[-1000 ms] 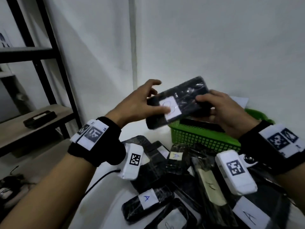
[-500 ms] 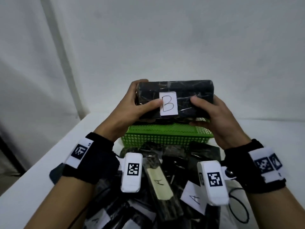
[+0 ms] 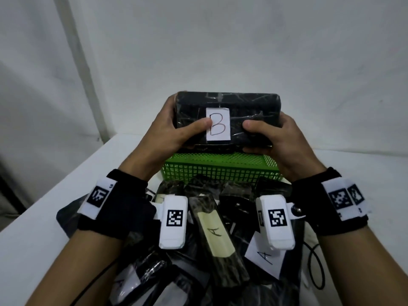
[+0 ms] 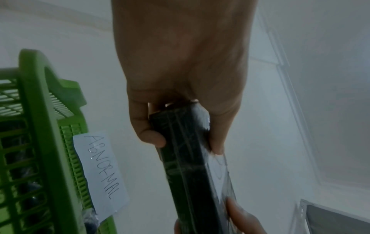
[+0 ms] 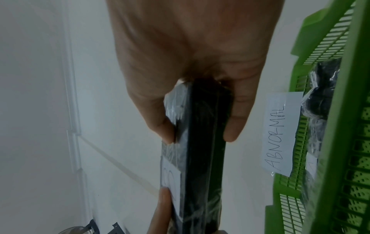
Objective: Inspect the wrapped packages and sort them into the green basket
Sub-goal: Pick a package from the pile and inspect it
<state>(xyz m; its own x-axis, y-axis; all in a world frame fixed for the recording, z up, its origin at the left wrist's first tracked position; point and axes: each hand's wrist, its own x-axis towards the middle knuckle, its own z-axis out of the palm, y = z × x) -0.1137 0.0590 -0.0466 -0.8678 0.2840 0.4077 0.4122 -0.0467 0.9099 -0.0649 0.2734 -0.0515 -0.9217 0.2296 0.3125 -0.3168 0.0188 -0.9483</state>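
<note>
The package (image 3: 227,120), black-wrapped and labelled B, sits above the green basket (image 3: 220,167), grasped at both ends by our left hand (image 3: 167,131) and right hand (image 3: 280,138). We judge it should be lowered level, clearing the basket rim before release.

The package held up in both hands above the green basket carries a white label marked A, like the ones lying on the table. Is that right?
Not quite. The package gripped by the left hand and right hand above the green basket has a label marked B, not A, as the head view shows. The labelled packages on the table do read A.
</note>
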